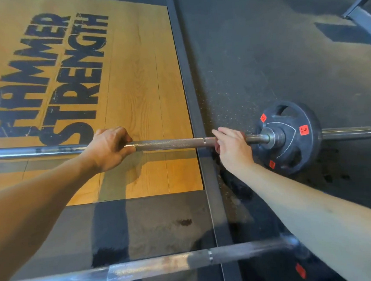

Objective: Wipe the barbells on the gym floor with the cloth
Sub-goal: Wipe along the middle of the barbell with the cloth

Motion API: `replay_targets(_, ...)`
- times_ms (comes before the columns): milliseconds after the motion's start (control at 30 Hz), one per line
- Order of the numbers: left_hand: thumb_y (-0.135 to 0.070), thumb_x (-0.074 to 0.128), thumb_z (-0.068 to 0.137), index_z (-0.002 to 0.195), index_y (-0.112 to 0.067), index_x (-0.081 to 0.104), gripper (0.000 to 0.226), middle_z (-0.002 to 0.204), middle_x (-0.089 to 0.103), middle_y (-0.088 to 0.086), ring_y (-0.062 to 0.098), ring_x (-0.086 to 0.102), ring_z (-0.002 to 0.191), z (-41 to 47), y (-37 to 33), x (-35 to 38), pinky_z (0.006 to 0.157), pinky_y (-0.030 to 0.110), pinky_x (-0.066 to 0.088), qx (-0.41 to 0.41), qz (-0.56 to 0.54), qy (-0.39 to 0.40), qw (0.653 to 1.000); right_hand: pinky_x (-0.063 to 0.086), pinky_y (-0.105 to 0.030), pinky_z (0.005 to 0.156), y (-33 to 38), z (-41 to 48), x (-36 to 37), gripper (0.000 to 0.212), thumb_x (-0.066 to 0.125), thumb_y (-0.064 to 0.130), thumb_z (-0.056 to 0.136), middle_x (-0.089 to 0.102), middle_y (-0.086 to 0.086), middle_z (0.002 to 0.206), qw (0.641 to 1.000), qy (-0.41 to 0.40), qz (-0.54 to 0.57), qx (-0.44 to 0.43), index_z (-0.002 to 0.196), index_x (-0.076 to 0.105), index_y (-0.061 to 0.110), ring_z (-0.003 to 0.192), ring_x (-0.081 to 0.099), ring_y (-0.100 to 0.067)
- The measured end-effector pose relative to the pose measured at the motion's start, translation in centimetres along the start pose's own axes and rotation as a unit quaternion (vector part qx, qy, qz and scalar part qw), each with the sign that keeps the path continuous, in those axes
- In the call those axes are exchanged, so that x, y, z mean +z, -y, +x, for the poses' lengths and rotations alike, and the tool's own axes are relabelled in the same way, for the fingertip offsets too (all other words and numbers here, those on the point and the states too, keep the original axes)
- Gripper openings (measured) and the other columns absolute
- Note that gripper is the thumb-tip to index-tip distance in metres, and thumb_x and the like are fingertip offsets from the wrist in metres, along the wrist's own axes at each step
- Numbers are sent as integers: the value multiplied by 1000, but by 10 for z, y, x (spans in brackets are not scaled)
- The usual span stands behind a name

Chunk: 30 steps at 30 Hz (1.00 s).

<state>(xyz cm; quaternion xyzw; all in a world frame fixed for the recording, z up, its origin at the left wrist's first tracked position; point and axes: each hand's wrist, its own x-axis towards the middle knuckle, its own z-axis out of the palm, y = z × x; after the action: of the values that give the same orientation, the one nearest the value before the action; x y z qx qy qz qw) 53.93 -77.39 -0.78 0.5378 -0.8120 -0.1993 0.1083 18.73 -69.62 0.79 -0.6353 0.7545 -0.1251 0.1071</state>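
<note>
A barbell [169, 144] is laid across the wooden lifting platform [133, 78] and the black rubber floor [262, 59], running left to right under both grips. A second barbell [144, 267] is seen nearer the camera, blurred and cut off at the left edge. A black 5 kg plate [288, 138] is carried on the far bar's right end, just beside the right grip [231, 147]. The left grip [110, 146] is curled round the shaft where smooth steel meets knurling. The right grip is laid over the shaft with its fingers bent down around it, and a reddish cloth [217, 147] is pressed beneath. Only slivers of the cloth are shown, the rest being hidden by the palm.
</note>
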Motion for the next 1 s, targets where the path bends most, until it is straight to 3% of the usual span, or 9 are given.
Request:
replay_targets(133,-50,77,83,99,-29,54,34,95,58,-11,14,56,93,-2,-1,-1,101,40,40,18,23,15,999,49,-48,96,9,-4,18,61,68,61,89,39,5,147,999,37,-39,-12,142,54,35,140,28,-21)
replay_targets(233,-47,79,82,98,-31,55,33,94,58,-13,13,57,89,-5,-1,-2,91,39,50,11,-2,8,1000,55,-45,82,13,-3,34,42,73,55,87,51,4,129,998,-60,-23,-6,121,65,32,127,37,-22)
replay_targets(333,-44,79,83,101,-26,60,32,95,59,-10,13,59,85,-5,-1,-2,79,35,54,8,-17,5,1000,49,-37,76,9,8,32,33,67,55,91,57,7,119,994,-49,-84,-50,113,66,31,116,43,-22)
replay_targets(500,-40,82,81,95,-29,64,26,95,64,-7,13,64,85,8,-1,-8,81,35,56,-54,-63,63,995,52,-35,74,15,32,3,28,64,62,91,62,10,93,987,87,-116,-63,90,62,34,94,54,-16)
replay_targets(600,-41,86,77,87,-26,70,24,89,70,2,23,67,87,23,1,-16,84,43,58,-103,-96,147,979,58,-31,63,23,53,-20,29,68,59,90,71,5,70,970,232,-74,-25,91,72,31,66,68,-11)
replay_targets(667,-44,87,73,84,-18,75,31,86,74,8,24,68,88,33,2,-25,91,46,56,-117,-126,208,963,61,-31,62,30,71,-36,29,72,56,89,74,-3,78,942,330,-57,8,94,76,28,61,68,-15)
replay_targets(800,-82,83,36,78,-16,77,79,83,76,10,12,69,82,40,1,-34,94,40,47,-140,-168,315,923,62,-47,86,41,97,-45,49,73,69,79,75,-9,97,892,427,-145,29,98,79,24,86,74,-26)
replay_targets(933,-65,83,67,79,-17,76,50,83,75,10,20,69,84,39,7,-26,100,46,49,-122,-172,273,939,65,-39,69,37,87,-44,40,77,60,82,76,-8,89,922,378,-83,28,98,77,23,66,71,-17)
replay_targets(1000,-58,70,87,84,-24,75,35,85,73,1,22,64,92,33,3,-19,103,44,43,-126,-115,209,963,60,-29,57,33,71,-41,41,77,50,86,75,-3,94,951,306,-41,33,115,71,22,61,69,-11)
